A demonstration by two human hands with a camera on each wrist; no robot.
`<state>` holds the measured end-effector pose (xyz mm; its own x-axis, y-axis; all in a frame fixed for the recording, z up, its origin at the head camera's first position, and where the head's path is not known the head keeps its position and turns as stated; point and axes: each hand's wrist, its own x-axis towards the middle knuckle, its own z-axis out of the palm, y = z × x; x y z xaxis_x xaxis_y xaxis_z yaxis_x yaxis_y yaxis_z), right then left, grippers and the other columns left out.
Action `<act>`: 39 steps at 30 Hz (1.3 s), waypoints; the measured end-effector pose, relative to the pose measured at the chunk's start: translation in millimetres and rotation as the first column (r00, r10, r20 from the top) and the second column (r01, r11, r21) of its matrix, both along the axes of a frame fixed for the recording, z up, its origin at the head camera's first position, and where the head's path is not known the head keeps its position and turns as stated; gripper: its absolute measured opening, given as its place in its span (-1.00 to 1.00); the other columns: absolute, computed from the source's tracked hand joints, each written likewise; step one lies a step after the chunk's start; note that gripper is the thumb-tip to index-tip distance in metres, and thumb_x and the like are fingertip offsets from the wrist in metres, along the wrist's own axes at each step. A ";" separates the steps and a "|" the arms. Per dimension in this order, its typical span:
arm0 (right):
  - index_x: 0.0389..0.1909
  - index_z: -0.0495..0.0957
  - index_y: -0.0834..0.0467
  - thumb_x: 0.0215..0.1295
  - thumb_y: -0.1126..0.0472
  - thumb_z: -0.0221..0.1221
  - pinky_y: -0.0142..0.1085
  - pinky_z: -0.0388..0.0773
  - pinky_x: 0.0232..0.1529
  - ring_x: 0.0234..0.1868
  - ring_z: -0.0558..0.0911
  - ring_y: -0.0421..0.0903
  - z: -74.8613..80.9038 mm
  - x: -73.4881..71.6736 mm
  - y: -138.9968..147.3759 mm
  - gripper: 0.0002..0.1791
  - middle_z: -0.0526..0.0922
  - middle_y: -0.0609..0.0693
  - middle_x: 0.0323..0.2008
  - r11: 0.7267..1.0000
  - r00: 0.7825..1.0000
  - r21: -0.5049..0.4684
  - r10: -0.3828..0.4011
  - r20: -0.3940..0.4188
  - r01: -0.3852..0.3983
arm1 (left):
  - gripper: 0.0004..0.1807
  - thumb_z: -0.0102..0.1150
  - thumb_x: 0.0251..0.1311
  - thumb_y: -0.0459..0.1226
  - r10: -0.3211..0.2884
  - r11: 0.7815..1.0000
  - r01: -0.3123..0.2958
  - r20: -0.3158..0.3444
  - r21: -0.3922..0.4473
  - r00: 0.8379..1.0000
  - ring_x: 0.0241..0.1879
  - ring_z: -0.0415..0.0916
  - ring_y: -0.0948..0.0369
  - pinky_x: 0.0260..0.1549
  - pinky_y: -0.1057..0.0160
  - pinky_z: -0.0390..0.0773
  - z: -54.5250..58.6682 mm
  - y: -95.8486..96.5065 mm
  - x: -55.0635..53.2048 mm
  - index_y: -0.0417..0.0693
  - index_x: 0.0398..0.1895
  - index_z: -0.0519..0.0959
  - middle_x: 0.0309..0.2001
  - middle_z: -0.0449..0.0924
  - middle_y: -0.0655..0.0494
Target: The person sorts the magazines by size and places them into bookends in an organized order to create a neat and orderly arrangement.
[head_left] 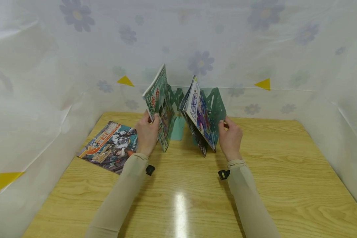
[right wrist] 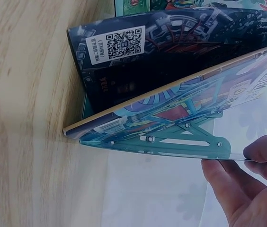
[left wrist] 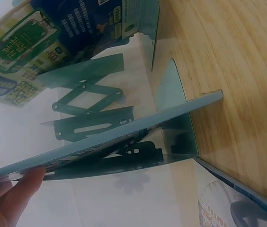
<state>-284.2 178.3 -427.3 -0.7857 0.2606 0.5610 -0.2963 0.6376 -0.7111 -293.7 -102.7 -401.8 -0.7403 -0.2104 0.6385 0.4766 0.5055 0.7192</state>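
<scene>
1 wood tbl (head_left: 273,185) | grn metal rack (head_left: 177,130) on tbl | flat mag (head_left: 111,147) on tbl, L of rack | grn-cover mag (head_left: 161,107) tilted at rack's L side | 2 leaning mags (head_left: 200,115) in rack's R part | L hand (head_left: 146,135): thumb + fingers pinch grn-cover mag | R hand (head_left: 231,138): pinches rack's R plate (head_left: 220,107)

1. On the left, a pale beige left sleeve (head_left: 120,195) is covering the forearm, a crease crossing its near end.
2. Over on the right, a matching right sleeve (head_left: 251,201) is wrinkling at its far end, by the wrist.
3. Both the left hand (head_left: 147,136) and right hand (head_left: 231,139) are going bare!
4. A small black device (head_left: 150,170) is jutting from the left wrist.
5. Its black twin (head_left: 223,174) is sitting at the right wrist, flashing a yellowish mark.
</scene>
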 end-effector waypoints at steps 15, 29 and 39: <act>0.24 0.55 0.13 0.46 0.21 0.12 0.03 0.63 -0.34 -0.19 0.69 0.14 -1.1 -1.1 -0.4 -0.63 0.70 0.21 -0.07 1.000 1.000 0.002 0.005 -0.010 -0.005 | -0.74 0.03 0.45 -0.22 0.016 0.999 -0.015 0.036 -0.039 0.999 -0.74 0.35 0.20 -0.75 0.21 0.29 3.0 1.6 -4.1 -0.03 0.09 0.60 -0.32 0.71 -0.03; 0.24 0.55 0.15 0.47 0.21 0.11 -0.07 0.57 -0.50 -0.20 0.70 0.12 -0.9 1.5 0.0 -0.63 0.71 0.21 -0.12 1.000 1.000 -0.012 0.010 0.021 -0.010 | -0.64 0.13 0.42 -0.18 -0.064 0.998 0.063 0.049 0.019 0.997 -0.18 0.67 0.07 -0.36 0.11 0.68 -0.8 0.2 -1.8 -0.05 0.21 0.54 0.06 0.63 -0.01; 0.24 0.55 0.17 0.46 0.20 0.11 0.03 0.63 -0.40 -0.18 0.69 0.15 -0.5 -0.8 1.1 -0.62 0.70 0.23 -0.10 1.000 1.000 -0.020 0.004 0.014 -0.003 | -0.58 0.16 0.40 -0.19 -0.099 0.995 0.099 0.002 -0.008 0.995 -0.14 0.66 0.03 -0.24 0.09 0.69 -5.4 -5.5 13.2 0.01 0.29 0.51 0.18 0.56 0.02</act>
